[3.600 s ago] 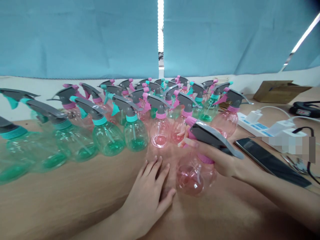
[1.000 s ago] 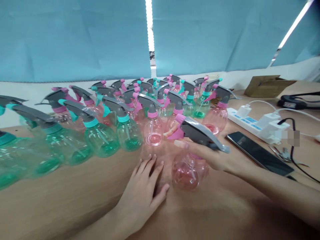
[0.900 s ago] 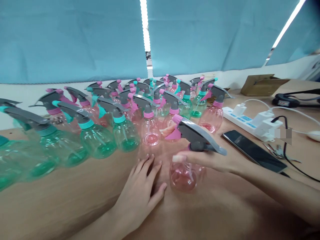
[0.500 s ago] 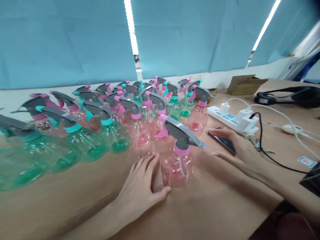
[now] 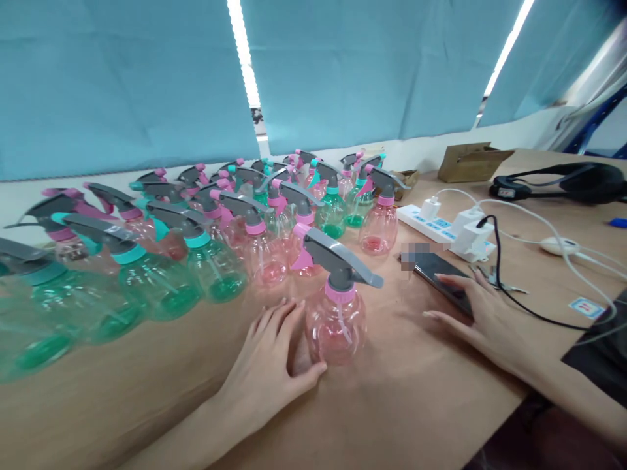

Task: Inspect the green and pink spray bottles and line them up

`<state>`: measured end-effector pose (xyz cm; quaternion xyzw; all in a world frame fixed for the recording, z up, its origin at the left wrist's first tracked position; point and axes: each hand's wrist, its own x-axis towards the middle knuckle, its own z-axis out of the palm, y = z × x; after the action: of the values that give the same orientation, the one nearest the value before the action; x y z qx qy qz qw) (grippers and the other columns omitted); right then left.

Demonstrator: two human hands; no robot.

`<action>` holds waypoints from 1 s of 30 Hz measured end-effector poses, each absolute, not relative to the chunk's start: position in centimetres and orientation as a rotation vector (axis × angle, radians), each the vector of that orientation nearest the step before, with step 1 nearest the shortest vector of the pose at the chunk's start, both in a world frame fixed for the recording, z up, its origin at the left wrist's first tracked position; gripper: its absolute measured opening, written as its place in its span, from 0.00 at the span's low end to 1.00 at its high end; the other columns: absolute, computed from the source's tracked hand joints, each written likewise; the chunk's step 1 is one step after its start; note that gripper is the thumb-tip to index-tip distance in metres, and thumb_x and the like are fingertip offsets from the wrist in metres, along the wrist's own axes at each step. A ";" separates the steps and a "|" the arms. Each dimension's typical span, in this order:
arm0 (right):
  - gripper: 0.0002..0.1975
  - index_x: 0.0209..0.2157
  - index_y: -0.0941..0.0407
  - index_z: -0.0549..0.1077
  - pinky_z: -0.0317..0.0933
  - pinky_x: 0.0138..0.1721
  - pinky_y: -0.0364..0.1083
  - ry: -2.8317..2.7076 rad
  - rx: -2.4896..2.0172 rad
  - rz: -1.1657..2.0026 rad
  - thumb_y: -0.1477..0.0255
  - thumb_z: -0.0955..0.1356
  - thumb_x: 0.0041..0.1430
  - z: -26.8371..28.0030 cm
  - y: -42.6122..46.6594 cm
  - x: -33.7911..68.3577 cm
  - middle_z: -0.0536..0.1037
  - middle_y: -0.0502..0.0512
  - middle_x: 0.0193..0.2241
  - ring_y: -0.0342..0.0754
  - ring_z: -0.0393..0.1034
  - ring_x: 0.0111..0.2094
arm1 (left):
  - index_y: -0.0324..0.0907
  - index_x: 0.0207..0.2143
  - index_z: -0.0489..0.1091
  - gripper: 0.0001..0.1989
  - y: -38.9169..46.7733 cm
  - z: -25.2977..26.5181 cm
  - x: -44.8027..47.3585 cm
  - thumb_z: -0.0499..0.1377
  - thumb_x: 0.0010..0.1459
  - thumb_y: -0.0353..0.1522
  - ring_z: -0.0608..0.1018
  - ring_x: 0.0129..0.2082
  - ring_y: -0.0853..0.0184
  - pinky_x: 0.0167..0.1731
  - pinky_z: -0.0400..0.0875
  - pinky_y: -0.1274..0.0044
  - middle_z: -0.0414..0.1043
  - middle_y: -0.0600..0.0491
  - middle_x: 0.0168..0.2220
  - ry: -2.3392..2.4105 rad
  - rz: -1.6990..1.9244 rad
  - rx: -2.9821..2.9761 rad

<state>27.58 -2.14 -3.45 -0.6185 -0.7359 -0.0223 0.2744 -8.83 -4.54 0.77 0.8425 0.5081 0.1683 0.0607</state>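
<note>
A clear pink spray bottle (image 5: 337, 326) with a grey and pink trigger head stands upright on the table in front of me. Beside its left side lies my left hand (image 5: 274, 352), palm down, fingers stretched and thumb out by the bottle's base; whether it touches the bottle I cannot tell. My right hand (image 5: 484, 320) is open on the right, its fingers spread near the lower edge of a black phone (image 5: 435, 274). Behind the single bottle, several green spray bottles (image 5: 218, 271) and pink spray bottles (image 5: 379, 228) stand close together.
To the right lie a white power strip (image 5: 426, 225) with plugged-in chargers, keys (image 5: 504, 284), a black cable (image 5: 533, 318) and a white mouse-like device (image 5: 558, 245). A cardboard box (image 5: 473, 163) and a black headset (image 5: 558, 186) sit farther back. Blue curtain (image 5: 333, 78) hangs behind.
My right hand has drawn back toward me, off the phone's far part, and more of the phone shows. The view has shifted slightly; the left hand stays beside the bottle.
</note>
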 end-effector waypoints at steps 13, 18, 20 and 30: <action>0.29 0.49 0.55 0.63 0.61 0.51 0.62 -1.681 -1.522 0.240 0.51 0.67 0.52 -0.5 -1.4 26.7 0.74 0.65 0.47 0.61 0.69 0.49 | 0.42 0.59 0.56 0.32 -4.6 0.8 -8.9 0.60 0.54 0.42 0.63 0.57 0.47 0.53 0.60 0.56 0.61 0.42 0.59 1.519 0.518 2.553; 0.28 0.50 0.52 0.64 0.58 0.54 0.62 -1.859 -1.382 0.294 0.54 0.70 0.51 2.1 -1.7 23.8 0.71 0.62 0.51 0.61 0.65 0.53 | 0.42 0.59 0.55 0.33 -4.4 0.6 -8.9 0.60 0.55 0.44 0.63 0.58 0.47 0.53 0.59 0.55 0.60 0.41 0.59 1.498 0.511 2.556; 0.31 0.53 0.51 0.62 0.57 0.56 0.60 -1.955 -1.272 0.473 0.54 0.70 0.51 3.0 -1.7 22.1 0.69 0.61 0.53 0.60 0.63 0.56 | 0.41 0.58 0.56 0.33 -4.3 0.6 -8.7 0.60 0.55 0.46 0.63 0.57 0.47 0.53 0.59 0.54 0.60 0.40 0.59 1.491 0.492 2.564; 0.43 0.62 0.42 0.54 0.60 0.52 0.63 -1.968 -0.951 0.876 0.49 0.70 0.47 6.0 0.2 15.5 0.67 0.55 0.58 0.62 0.64 0.55 | 0.38 0.58 0.58 0.35 -3.4 0.6 -6.9 0.59 0.55 0.49 0.59 0.61 0.48 0.59 0.48 0.51 0.58 0.38 0.60 1.404 0.387 2.619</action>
<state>15.55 0.17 5.98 -0.3729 -0.7719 0.3436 0.3834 -6.88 -3.35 0.62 0.8717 0.4672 0.1287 0.0727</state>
